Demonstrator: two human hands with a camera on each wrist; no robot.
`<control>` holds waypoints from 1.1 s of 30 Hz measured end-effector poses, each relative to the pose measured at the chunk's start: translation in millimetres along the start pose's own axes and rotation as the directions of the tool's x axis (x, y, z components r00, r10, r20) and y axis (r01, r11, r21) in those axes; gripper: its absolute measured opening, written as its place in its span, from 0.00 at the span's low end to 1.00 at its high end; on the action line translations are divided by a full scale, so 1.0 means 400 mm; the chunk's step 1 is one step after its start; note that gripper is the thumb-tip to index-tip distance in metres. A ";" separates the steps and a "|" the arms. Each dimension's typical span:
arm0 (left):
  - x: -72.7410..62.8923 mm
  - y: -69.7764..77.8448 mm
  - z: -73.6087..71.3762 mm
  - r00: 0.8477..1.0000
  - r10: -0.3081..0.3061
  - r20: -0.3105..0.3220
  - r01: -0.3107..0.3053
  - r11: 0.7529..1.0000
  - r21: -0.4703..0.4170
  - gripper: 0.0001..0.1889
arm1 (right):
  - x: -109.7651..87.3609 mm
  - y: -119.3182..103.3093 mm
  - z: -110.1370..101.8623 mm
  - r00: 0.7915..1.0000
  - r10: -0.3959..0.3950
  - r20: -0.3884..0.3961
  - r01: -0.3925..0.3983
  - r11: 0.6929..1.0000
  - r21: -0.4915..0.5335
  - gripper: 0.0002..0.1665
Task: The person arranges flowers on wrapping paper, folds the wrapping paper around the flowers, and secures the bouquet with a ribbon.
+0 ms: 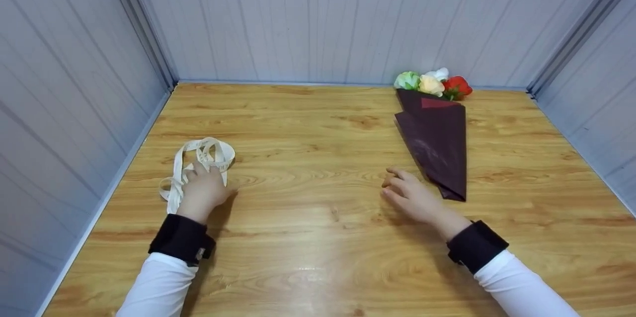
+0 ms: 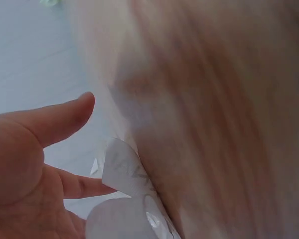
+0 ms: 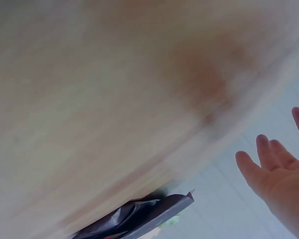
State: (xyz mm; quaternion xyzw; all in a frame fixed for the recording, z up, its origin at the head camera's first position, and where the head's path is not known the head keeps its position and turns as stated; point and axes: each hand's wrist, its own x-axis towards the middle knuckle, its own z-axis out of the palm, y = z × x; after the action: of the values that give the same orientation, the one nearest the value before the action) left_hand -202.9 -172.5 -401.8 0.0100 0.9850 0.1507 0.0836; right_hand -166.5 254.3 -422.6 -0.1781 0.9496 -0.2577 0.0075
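Note:
A loosely looped cream ribbon (image 1: 226, 154) with printed lettering lies on the left of the table. My left hand (image 1: 204, 190) is over its near part, thumb held out to the side. In the left wrist view, a finger of the left hand (image 2: 20, 169) touches the ribbon (image 2: 122, 167); the thumb stands apart from it. My right hand (image 1: 415, 200) hovers with relaxed fingers and holds nothing, left of the lower end of a bouquet in dark purple wrapping paper (image 1: 437, 148). The right wrist view shows the spread right hand (image 3: 284, 179) and the wrapping paper (image 3: 157, 214).
At the bouquet's top are a red flower (image 1: 457, 87), a cream flower (image 1: 431, 85), a pale green flower (image 1: 407, 80) and a white flower (image 1: 439, 74), near the back wall (image 1: 328, 24). Grey panels also bound the wooden table (image 1: 308, 237) at left and right.

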 end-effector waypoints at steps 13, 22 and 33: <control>0.007 0.022 0.017 0.980 0.167 -0.108 -0.165 0.986 0.026 0.08 | -0.003 -0.008 0.012 0.993 -0.058 0.099 0.059 0.998 -0.011 0.18; -0.026 0.148 0.045 0.923 0.372 -0.101 -0.385 0.881 -0.274 0.08 | 0.026 -0.061 0.033 0.993 -0.097 0.072 0.092 0.993 0.067 0.19; -0.080 0.342 0.038 0.747 0.661 0.073 -0.514 0.643 -0.567 0.09 | 0.068 -0.182 0.085 0.926 -0.371 -0.074 0.374 0.865 0.334 0.12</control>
State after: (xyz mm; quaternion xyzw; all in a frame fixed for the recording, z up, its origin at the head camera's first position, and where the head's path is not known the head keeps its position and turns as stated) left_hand -169.6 -39.0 -370.1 0.3306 0.8274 0.4231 0.1644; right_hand -163.9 169.9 -414.0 -0.3528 0.8381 -0.4158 -0.0152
